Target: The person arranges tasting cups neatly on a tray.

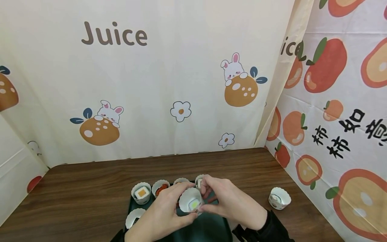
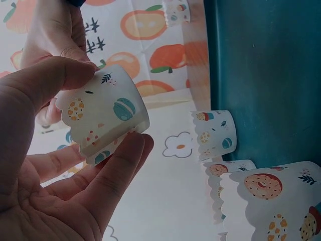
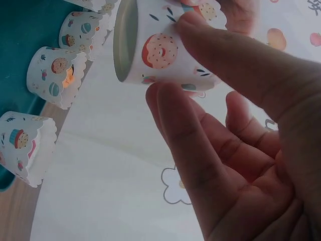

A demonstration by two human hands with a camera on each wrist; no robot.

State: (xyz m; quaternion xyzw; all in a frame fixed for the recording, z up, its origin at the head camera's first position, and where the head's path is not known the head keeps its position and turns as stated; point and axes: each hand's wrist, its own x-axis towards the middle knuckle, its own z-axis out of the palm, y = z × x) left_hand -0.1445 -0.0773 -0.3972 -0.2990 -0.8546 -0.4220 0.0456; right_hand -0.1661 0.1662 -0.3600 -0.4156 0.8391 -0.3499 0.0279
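Note:
Both hands hold one white paper baking cup (image 1: 185, 204) above the tray. A small pale piece with a yellow-green middle shows inside it. My left hand (image 1: 164, 210) grips the cup from its left, with thumb and fingers on opposite sides of the patterned wall (image 2: 103, 108). On the other side, my right hand (image 1: 228, 200) has its thumb and fingertips on the cup, which lies tilted in the right wrist view (image 3: 160, 52). Beneath them is a dark green tray (image 1: 208, 230), partly hidden by the hands.
More paper cups stand along the tray's edge: one (image 1: 137, 199) with a white and yellow piece, another (image 1: 155, 186) with something red, and several partly hidden. A separate cup (image 1: 279, 199) stands on the brown wooden table (image 1: 78, 198) at right. Printed curtains (image 1: 181, 67) hang behind.

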